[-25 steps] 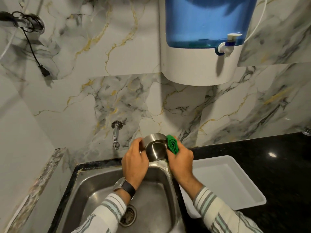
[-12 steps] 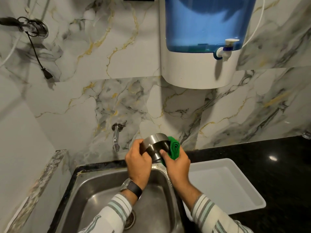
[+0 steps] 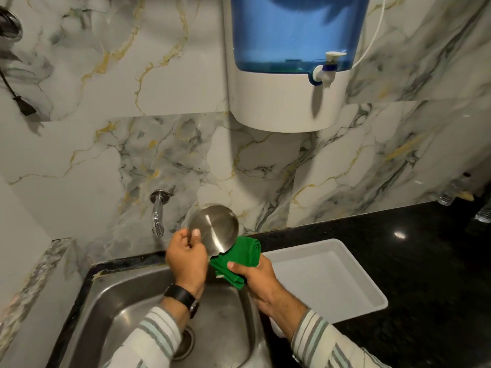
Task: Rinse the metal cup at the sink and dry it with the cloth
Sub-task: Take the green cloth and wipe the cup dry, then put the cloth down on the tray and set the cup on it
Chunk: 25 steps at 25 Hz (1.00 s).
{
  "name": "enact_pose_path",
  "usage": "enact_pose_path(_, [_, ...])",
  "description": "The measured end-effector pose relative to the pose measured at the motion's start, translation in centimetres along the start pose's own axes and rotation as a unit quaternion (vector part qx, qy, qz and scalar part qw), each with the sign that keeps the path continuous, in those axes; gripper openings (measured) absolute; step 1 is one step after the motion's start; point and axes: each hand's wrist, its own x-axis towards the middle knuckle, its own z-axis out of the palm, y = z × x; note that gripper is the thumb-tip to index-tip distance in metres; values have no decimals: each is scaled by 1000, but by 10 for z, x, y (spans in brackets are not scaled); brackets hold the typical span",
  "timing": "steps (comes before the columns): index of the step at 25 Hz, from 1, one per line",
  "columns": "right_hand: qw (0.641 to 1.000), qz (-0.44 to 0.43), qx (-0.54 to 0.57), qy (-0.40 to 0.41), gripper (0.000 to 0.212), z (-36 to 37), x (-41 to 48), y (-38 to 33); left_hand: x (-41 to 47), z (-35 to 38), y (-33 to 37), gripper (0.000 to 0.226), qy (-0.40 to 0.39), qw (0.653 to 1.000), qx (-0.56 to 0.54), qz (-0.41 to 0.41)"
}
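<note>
My left hand (image 3: 187,257) holds the metal cup (image 3: 215,228) above the back edge of the steel sink (image 3: 111,312), with the cup's round bottom turned toward me. My right hand (image 3: 256,277) grips a folded green cloth (image 3: 235,258) just below and right of the cup, and the cloth touches the cup's lower right side. The wall tap (image 3: 157,215) is to the left of the cup, and no water runs from it.
A white plastic tray (image 3: 326,277) lies on the black counter (image 3: 425,261) right of the sink. A blue and white water purifier (image 3: 289,62) hangs on the marble wall above. Plastic bottles (image 3: 451,191) stand at the far right.
The cup has been turned so its bottom faces me. The cloth has come away from the cup's side and now sits lower, bunched in my right hand.
</note>
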Motion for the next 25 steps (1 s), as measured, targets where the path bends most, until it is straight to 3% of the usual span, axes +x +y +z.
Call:
enact_pose_path(4, [990, 141, 6, 24, 45, -76, 4, 2, 12, -14, -21, 7, -18, 999, 31, -10])
enact_pose_path(7, [970, 237, 7, 51, 37, -144, 0, -3, 16, -15, -43, 24, -43, 997, 49, -50])
enact_pose_path(9, [960, 268, -33, 79, 33, -193, 2, -12, 14, -11, -51, 11, -88, 990, 47, -97])
enact_pose_path(12, [949, 271, -115, 111, 41, -241, 14, -32, 5, 0, -60, 17, -165, 974, 38, -153])
enact_pose_path(15, [942, 232, -205, 131, 52, -263, 30, -51, -8, 25, -66, 25, -192, 962, 47, -189])
enact_pose_path(20, [941, 210, -210, 159, 51, -286, 67, -72, -22, 80, -86, 6, -213, 949, 70, -221])
enact_pose_path(25, [920, 233, -230, 214, 50, -317, 100, -58, -32, 132, -120, 13, -231, 938, 95, -242])
